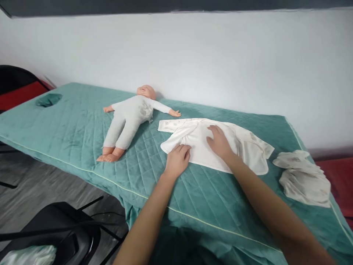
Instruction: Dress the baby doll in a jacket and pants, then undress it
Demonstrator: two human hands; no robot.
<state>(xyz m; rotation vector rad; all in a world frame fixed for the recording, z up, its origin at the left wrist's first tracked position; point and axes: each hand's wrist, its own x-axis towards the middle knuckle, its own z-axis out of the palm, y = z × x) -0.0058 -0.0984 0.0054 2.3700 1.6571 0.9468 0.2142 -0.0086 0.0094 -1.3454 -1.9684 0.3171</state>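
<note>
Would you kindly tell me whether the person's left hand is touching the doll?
Apart. The head view shows it: a stretch of green quilted cover lies plainly between the left hand and the doll.

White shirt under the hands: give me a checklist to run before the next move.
1. Left hand at the white shirt's near edge: ok.
2. Left-hand pinch on the fabric: cannot tell; fingers curled.
3. Right hand spread, not gripping: ok, fingers extended over the shirt's middle.
4. Shirt smooth: not ok; folds show beside both hands.
5. Doll on its back: ok, lying on the green cover.
6. Bundled white cloth off the shirt: ok, narrow gap.
</note>
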